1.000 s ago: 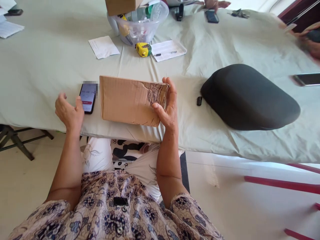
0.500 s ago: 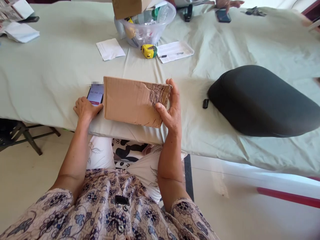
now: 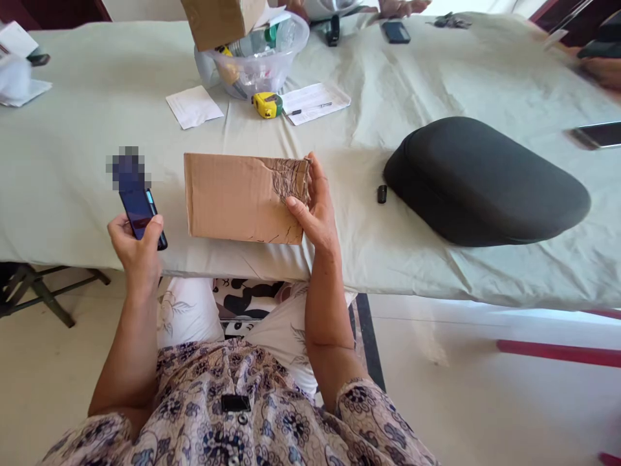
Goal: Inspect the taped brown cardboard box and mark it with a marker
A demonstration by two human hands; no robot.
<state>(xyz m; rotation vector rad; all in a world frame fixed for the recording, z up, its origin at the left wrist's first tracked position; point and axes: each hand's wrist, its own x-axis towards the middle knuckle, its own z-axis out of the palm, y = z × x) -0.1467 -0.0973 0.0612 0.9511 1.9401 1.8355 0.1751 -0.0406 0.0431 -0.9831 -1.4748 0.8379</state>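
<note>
My left hand is closed round the lower end of a smartphone, thumb along its right edge. The phone is tilted, its screen dark blue and its top blurred out. My right hand grips the right end of a brown cardboard box, thumb on the face towards me and fingers behind the edge. Dark scribbled lines mark the box near that thumb. Whether the box rests on the tablecloth or is held just over it, I cannot tell.
Behind the box stand a clear plastic basin, a yellow tape measure, papers and a pen. To the right lie a small black cap-like piece and a big black padded seat. Other people's hands show at the far edge.
My left hand has picked the phone up off the table and moved it left, away from the box. The phone's lit timer screen has turned dark. My right hand still grips the box.
</note>
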